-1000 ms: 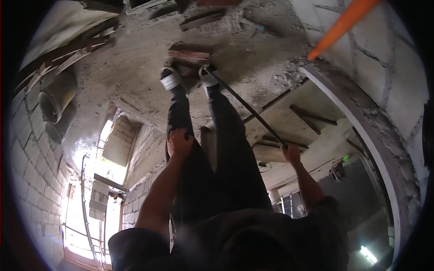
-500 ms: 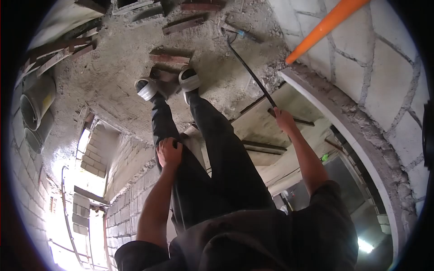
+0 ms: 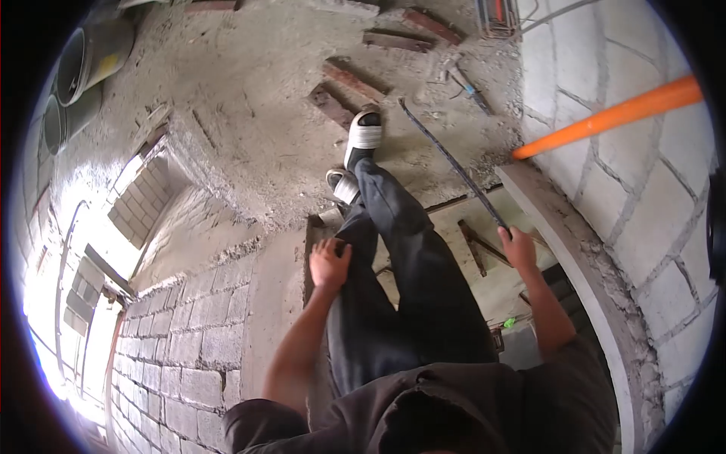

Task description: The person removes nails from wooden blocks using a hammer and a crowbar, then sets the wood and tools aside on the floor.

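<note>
Black bar (image 3: 470, 182) was clamped in the right hand (image 3: 519, 248), tip near the brick (image 3: 354, 81). Left hand (image 3: 328, 266) lay on the trousers (image 3: 439, 295); whether its fingers gripped could not be told. Control called for a firm hold.

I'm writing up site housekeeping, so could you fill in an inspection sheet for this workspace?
Surface: rough concrete floor, loose grit
Job's things: dark bar, slanting from the right hand towards the floor
Clutter: scattered reddish-brown blocks; a tool with a partly blue handle
Hands: right grips the bar; left hand rests on the left leg
Cables: dark curved line by the bright opening, cannot tell whether cable or rod
Surroundings: block wall, orange pole, bucket-like containers
</note>
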The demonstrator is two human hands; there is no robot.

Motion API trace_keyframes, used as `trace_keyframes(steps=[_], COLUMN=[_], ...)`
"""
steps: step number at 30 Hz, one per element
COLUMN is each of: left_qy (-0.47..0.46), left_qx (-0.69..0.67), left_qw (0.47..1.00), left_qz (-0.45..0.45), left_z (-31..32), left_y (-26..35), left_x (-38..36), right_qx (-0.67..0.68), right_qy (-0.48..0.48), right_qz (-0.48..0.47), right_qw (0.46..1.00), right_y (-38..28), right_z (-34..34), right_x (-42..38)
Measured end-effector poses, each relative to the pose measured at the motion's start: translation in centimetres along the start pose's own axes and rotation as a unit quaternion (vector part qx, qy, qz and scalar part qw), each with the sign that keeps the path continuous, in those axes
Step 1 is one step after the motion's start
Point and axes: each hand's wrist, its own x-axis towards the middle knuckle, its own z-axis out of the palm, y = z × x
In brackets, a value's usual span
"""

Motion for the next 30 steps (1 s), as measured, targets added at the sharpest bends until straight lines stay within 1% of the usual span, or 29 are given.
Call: trace_keyframes(steps=[2, 4, 5, 6, 8, 10, 12, 13, 14, 16, 17, 18, 19, 20, 21, 22, 23, 24, 26, 28, 30], left_qy=[-0.004, -0.006, 0.001, 0.010, 0.019, 0.028, 0.008, 0.019, 0.009, -0.004, 0.009, 0.022, 0.015, 0.015, 0.002, -0.009, -0.028, 0.008, -0.006, 0.007, 0.085], left_qx=[0.008, 0.011, 0.004, -0.005, -0.015, -0.024, 0.008, 0.005, 0.003, 0.000, -0.008, -0.016, -0.023, -0.023, -0.030, -0.037, -0.035, -0.027, -0.122, -0.146, -0.104], left_qw=[1.000, 1.000, 1.000, 0.999, 0.999, 0.998, 0.999, 0.999, 0.999, 0.999, 1.000, 0.999, 0.999, 0.999, 0.999, 0.999, 0.998, 0.998, 0.987, 0.975, 0.979], left_qz=[-0.001, -0.009, -0.022, -0.033, -0.042, -0.044, -0.040, -0.040, -0.035, -0.035, -0.029, -0.024, -0.028, -0.031, -0.035, -0.039, -0.053, -0.063, -0.104, -0.166, -0.156], left_z=[1.0, 1.4, 1.5, 1.7, 2.3, 2.8, 2.9, 2.9, 3.0, 3.5, 3.3, 3.3, 3.3, 3.2, 3.2, 3.6, 4.5, 6.1, 11.1, 11.4, 13.0], left_y=[0.0, -0.5, -0.8, -0.9, -0.7, -0.3, -0.4, -0.4, -0.5, -0.7, -0.8, -0.8, -0.7, -0.7, -0.5, -0.6, -1.4, -2.2, -5.7, -4.3, -3.6], left_x=[-0.6, -1.9, -2.3, -2.7, -3.5, -4.4, -4.6, -4.7, -5.0, -5.3, -5.2, -5.0, -4.8, -4.2, -3.4, -2.1, 0.0, 2.4, 9.4, 17.6, 25.3], right_qx=[-0.034, -0.047, -0.041, -0.048, 0.014, 0.007, 0.008, -0.007, -0.007, -0.033, -0.034, -0.048, -0.062, -0.062, -0.104, -0.145, -0.124, -0.128, -0.076, -0.062, -0.064], right_qy=[-0.010, 0.011, 0.042, 0.044, 0.008, 0.025, 0.072, 0.096, 0.102, 0.178, 0.175, 0.184, 0.192, 0.190, 0.214, 0.240, 0.240, 0.233, 0.278, 0.261, 0.210], right_qz=[-0.016, -0.048, -0.067, -0.077, -0.050, -0.045, -0.062, -0.079, -0.086, -0.151, -0.153, -0.179, -0.206, -0.209, -0.203, -0.199, -0.190, -0.189, -0.233, -0.233, -0.207], right_qw=[0.999, 0.998, 0.996, 0.995, 0.999, 0.999, 0.995, 0.992, 0.991, 0.972, 0.972, 0.965, 0.958, 0.957, 0.950, 0.939, 0.944, 0.945, 0.929, 0.935, 0.953], right_y=[-1.4, -2.9, -2.9, -3.3, -4.4, -5.2, -5.6, -5.7, -5.8, -6.1, -6.7, -7.5, -8.3, -8.7, -9.1, -9.6, -10.0, -10.0, -10.1, -9.7, -9.8], right_z=[-0.5, -1.2, -0.4, 0.0, 0.4, 0.6, 0.9, 0.9, 0.8, 0.6, 0.3, -0.3, -0.7, 0.0, 1.0, 1.7, 2.3, 3.1, 5.7, 8.2, 10.3], right_x=[0.5, 0.9, 1.0, 0.9, 0.1, -1.1, -0.8, 0.2, 1.7, 6.0, 8.3, 10.9, 13.5, 16.0, 18.7, 21.2, 23.0, 24.7, 29.4, 33.6, 36.7])
